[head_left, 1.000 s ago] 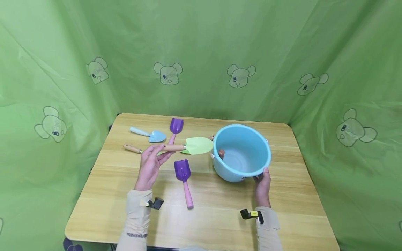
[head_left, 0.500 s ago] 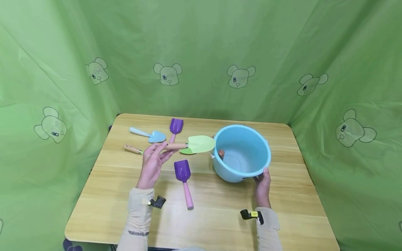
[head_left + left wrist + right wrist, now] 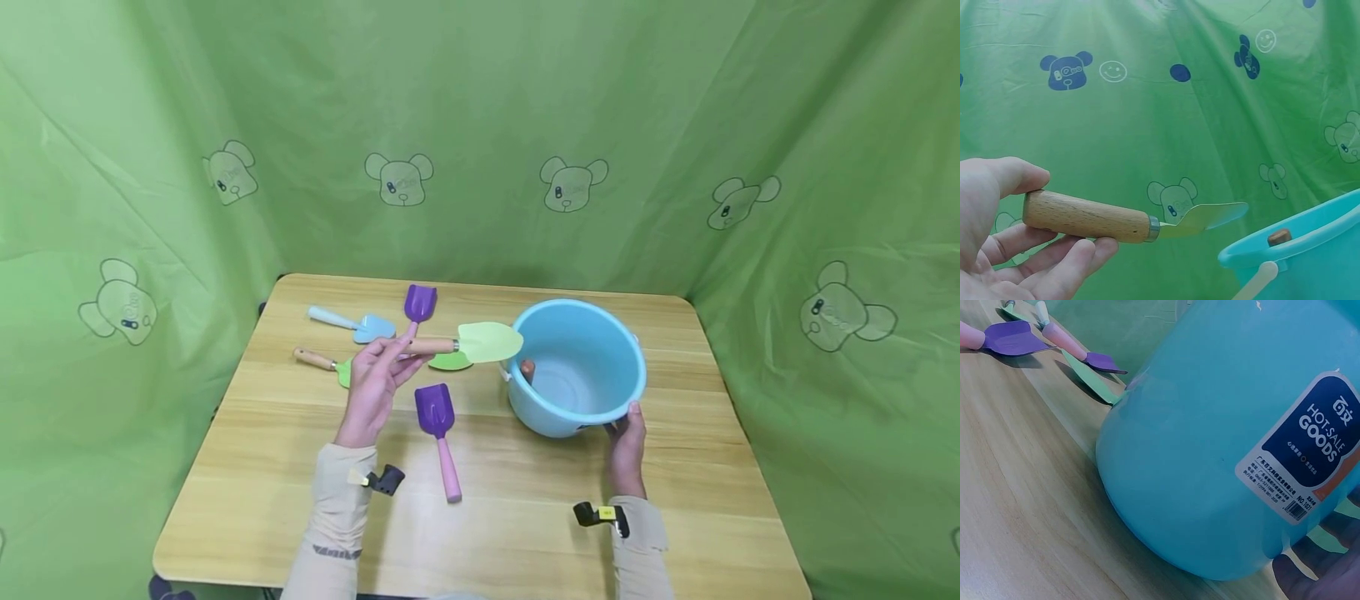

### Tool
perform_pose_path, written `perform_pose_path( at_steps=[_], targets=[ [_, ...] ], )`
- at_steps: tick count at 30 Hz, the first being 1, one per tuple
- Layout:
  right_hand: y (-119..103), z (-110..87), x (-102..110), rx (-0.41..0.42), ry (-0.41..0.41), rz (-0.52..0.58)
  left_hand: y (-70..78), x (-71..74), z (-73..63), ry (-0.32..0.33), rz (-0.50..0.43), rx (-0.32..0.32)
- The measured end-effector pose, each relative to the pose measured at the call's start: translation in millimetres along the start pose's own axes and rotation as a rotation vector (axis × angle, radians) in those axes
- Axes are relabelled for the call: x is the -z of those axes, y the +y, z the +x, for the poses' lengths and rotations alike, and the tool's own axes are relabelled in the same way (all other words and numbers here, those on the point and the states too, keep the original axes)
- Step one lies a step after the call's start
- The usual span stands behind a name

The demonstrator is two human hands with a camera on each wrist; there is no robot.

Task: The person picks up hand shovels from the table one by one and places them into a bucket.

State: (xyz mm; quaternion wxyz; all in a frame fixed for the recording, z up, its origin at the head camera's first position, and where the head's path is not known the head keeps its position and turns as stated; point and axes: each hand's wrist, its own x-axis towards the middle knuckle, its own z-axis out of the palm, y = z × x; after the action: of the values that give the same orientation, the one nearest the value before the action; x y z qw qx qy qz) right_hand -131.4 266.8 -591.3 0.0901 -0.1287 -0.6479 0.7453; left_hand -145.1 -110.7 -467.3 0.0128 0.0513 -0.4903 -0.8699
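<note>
My left hand (image 3: 369, 396) holds a garden trowel by its wooden handle (image 3: 1088, 217), thumb on top and fingers underneath. The trowel's pale green blade (image 3: 489, 342) points right, its tip overlapping the left rim of a light blue bucket (image 3: 543, 417) in the head view. Inside the bucket, the end of a brown handle (image 3: 528, 370) leans by the left wall; what it belongs to is hidden. With its thumb up at the rim and its fingers below, my right hand (image 3: 628, 454) grips the bucket at the front right. The right wrist view catches fingers (image 3: 1294, 575) against the bucket's lower wall.
Left of the bucket lie a purple shovel (image 3: 435, 410) with a pink handle, another purple shovel (image 3: 420, 303), a light blue trowel (image 3: 373, 327), a wooden-handled green trowel (image 3: 315, 358) and a green blade (image 3: 451, 361). A green curtain (image 3: 480, 100) hangs behind the table (image 3: 525, 533).
My left hand has moved right and slightly up with the trowel, bringing the blade tip across the bucket's left rim. My right hand and the bucket have stayed in place.
</note>
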Motion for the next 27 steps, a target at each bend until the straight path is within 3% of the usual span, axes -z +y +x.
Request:
perform_pose_path(
  at_steps=[7, 15, 27],
  targets=[
    [-1.0, 0.3, -0.4, 0.006, -0.01, 0.0, -2.8, -7.5, 3.7, 0.028, 0.02, 0.022],
    [-1.9, 0.3, 0.2, 0.0, -0.01, -0.017, -6.3, -15.6, 7.4, -0.015, 0.062, -0.007],
    [-6.0, -1.9, 0.4, -0.027, -0.005, -0.049, -13.7, -28.6, 14.0, -0.008, 0.13, -0.015]
  ],
)
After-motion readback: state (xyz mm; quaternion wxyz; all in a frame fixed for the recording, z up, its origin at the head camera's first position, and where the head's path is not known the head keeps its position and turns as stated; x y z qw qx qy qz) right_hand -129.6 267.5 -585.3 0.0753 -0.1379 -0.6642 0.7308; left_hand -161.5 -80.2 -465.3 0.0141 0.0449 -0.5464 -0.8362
